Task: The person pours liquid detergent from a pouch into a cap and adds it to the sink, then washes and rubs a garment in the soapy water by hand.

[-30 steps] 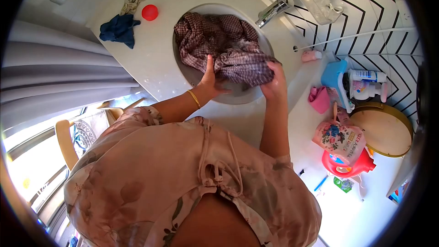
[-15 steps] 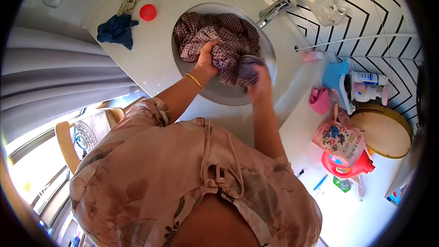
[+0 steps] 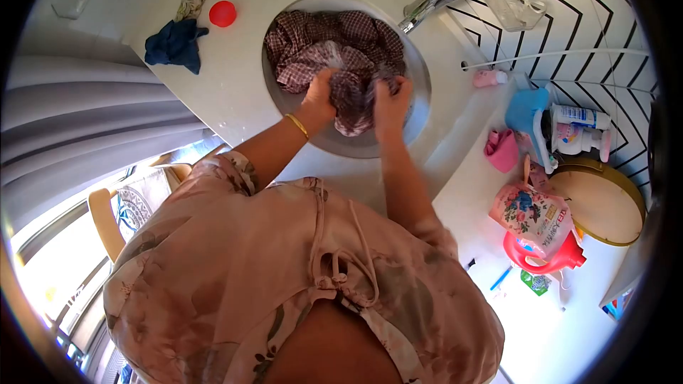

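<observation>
Now, from the head view, a checked cloth (image 3: 341,25) is seen heaped in the sink (image 3: 356,146), which is set into the pale table (image 3: 228,89), and a bunch of that fabric is held between two bare hands. By the left hand (image 3: 316,102), the bunch is gripped with the thumb laid on top, most of the fingers being hidden. By the right hand (image 3: 391,107), a little blurred, the other side is clutched with curled fingers. A narrow grip on cloth at both sides, then, though how hard it is squeezed cannot be told. The step in hand, it would be judged, is the working of this gathered section, rubbed or squeezed; which of the two cannot be settled. And the tap (image 3: 427,11)? Touched by neither hand. For the next move, a firm hold on both sides seems called for, with the fabric kept within the rim. Over to the left, a blue cloth (image 3: 174,44) and a red cup (image 3: 223,13) are seen, well apart from the hands.
</observation>
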The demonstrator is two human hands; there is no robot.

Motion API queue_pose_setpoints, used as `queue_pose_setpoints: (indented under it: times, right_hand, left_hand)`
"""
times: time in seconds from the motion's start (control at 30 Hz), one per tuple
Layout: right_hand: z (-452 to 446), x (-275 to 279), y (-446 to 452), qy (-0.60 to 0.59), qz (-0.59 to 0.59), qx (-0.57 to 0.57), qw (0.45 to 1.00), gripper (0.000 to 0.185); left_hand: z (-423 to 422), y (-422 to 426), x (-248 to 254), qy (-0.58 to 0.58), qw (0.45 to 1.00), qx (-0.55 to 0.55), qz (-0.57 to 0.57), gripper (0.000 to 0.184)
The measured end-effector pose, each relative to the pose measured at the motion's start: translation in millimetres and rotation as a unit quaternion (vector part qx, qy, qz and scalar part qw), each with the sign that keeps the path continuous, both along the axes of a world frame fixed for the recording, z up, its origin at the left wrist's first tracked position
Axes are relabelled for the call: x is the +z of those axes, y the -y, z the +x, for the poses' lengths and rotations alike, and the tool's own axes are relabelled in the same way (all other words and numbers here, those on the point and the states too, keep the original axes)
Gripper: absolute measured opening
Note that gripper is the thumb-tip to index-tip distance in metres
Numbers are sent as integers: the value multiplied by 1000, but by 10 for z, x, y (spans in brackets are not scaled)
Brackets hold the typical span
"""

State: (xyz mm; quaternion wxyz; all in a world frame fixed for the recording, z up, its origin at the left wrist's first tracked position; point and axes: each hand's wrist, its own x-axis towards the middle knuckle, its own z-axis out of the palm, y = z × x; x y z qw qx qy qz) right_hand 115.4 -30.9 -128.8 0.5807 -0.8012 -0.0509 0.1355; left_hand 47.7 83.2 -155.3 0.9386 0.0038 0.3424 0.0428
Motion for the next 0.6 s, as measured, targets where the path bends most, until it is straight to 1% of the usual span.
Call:
queue_pose_setpoints:
  times: [0.03, 0.07, 0.1, 0.17, 0.2, 0.23, 0.27, 0.3, 0.33, 0.37, 0.4, 0.43, 0.47, 0.5, 0.53, 0.6]
  right_hand:
    - [-305, 163, -56, 109, 17, 57, 992, 42]
    - [-497, 254, -89, 216, 34, 109, 970, 41]
    - [-503, 192, -63, 274, -34, 127, 953, 41]
    - [-445, 1, -60, 384, -167, 160, 894, 40]
    - [-234, -36, -72, 247, -209, 110, 940, 40]
    - [65, -74, -15, 102, -247, 56, 962, 40]
    - [340, -153, 152, -17, -204, 51, 977, 43]
    - [558, -284, 279, -130, -155, 47, 978, 47]
    - [588, -443, 336, -207, -60, -3, 977, 50]
    - [540, -657, 440, -285, 32, -50, 957, 53]
    - [464, -855, 555, -360, 121, -97, 920, 56]
    - [309, -1040, 614, -302, -46, -44, 951, 58]
    - [87, -1213, 602, -232, -208, 11, 950, 60]
    - [-44, -1333, 561, -153, -362, 65, 917, 62]
    - [-48, -1418, 494, -159, -396, 72, 901, 58]
    - [1, -1536, 332, -173, -461, 85, 866, 51]
  left_hand:
    - [0, -47, -1, -23, 1000, -10, 12, 40]
    - [-28, -46, 117, -15, 999, -27, -43, 35]
    - [-40, 31, 196, -44, 998, -35, -22, 35]
    - [-9, 274, 337, -99, 994, -49, 24, 34]
    - [-32, 326, 354, -131, 989, -55, 47, 33]
    - [-85, 341, 285, -111, 992, -44, 40, 33]
    - [-112, 371, 166, -86, 995, -34, 31, 33]
    - [-82, 355, 87, -56, 998, -22, 23, 33]
    - [-65, 312, 61, -51, 998, -34, 24, 32]
    - [-96, 293, 30, -51, 998, -43, 21, 31]
    - [-135, 289, -7, -52, 997, -51, 17, 30]
    - [-150, 276, -51, -50, 997, -60, 14, 29]
    - [-146, 262, -210, -107, 990, -82, 39, 29]
    - [-137, 258, -457, -163, 979, -105, 65, 30]
    - [-131, 258, -597, -219, 963, -127, 90, 30]
    - [-106, 262, -533, -244, 955, -132, 110, 33]
